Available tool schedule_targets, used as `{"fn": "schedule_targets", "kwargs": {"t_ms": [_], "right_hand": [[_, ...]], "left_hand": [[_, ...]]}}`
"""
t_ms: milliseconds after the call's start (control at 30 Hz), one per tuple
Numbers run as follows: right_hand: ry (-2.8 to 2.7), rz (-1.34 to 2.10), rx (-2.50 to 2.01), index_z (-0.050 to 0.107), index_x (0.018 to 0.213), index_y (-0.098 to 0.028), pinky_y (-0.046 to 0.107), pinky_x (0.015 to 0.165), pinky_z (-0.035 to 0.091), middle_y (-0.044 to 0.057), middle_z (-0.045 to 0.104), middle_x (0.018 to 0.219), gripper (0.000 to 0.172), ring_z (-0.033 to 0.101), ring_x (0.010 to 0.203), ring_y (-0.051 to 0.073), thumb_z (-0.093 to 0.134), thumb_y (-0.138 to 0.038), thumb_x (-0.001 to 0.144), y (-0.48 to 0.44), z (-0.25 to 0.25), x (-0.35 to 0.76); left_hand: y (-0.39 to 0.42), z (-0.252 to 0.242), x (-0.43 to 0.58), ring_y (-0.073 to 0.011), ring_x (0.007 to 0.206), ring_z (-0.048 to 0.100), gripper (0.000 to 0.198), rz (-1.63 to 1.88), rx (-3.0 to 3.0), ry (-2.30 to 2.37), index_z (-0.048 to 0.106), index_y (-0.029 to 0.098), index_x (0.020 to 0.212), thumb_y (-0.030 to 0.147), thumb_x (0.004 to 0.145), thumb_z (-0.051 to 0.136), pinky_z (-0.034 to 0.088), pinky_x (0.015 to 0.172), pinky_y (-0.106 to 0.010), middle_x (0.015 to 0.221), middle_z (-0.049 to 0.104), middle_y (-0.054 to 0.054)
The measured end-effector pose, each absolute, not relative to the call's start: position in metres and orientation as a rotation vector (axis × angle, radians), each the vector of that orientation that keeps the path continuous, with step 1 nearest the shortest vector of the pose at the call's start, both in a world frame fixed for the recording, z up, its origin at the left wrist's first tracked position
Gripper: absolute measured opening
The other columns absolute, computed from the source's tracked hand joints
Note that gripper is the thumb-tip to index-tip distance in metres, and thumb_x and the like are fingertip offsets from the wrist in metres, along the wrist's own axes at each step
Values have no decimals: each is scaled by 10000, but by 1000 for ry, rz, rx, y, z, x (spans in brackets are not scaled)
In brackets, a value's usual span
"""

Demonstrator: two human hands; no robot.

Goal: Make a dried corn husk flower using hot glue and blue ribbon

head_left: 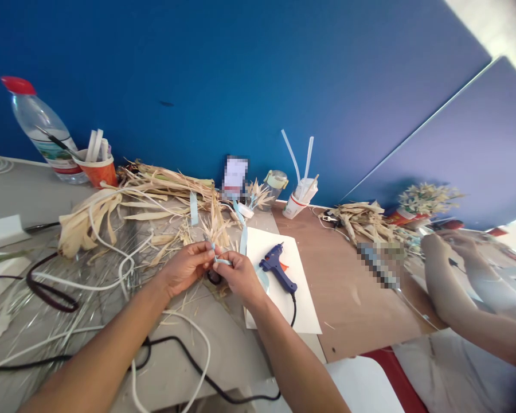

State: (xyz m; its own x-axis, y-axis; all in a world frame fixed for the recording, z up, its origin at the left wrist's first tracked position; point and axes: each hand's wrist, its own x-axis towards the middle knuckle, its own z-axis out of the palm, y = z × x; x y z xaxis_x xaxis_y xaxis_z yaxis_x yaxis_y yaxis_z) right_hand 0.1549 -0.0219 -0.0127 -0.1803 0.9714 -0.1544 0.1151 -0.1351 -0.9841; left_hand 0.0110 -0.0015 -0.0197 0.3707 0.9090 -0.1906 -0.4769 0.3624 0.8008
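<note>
husks (pixel 172 176) ahead, glue gun (pixel 278 268) at right, open air above

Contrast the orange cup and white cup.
The orange cup has a pale rim, the white cup a red band. The orange cup stands by a bottle, the white cup by a jar. A dark tool leans from the orange cup, straws from the white cup. Both have contents protruding.

Bright glare at upper right, pale haze over partition (pixel 309 86), pixelated phone (pixel 235 172), stretched edges.

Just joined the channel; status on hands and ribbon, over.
Left hand and right hand pinching light-blue ribbon by dried husks. Glue gun on white sheet. White cord loops between forearms.
</note>
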Motion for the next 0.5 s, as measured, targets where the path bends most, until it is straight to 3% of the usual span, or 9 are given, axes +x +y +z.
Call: {"fn": "schedule_targets", "kwargs": {"t_ms": [333,500], "right_hand": [[-1348,1361,-1422,571,702,-194,211,468,329,-53,531,538,114,440,463,95,622,-292,677,-24,-9,151],[-1207,1580,-1168,537,666,-198,225,513,335,-47,507,553,184,442,506,102,652,-340,641,-23,-5,155]], "left_hand": [[-2,-21,13,-75,527,431,222,1000,757,736,599,149,635,267,635,787,355,513,-203,622,533,19],[-3,-17,10,-82,551,436,196,984,794,706,636,146,689,293,673,764,382,533,-209,657,539,3]]}}
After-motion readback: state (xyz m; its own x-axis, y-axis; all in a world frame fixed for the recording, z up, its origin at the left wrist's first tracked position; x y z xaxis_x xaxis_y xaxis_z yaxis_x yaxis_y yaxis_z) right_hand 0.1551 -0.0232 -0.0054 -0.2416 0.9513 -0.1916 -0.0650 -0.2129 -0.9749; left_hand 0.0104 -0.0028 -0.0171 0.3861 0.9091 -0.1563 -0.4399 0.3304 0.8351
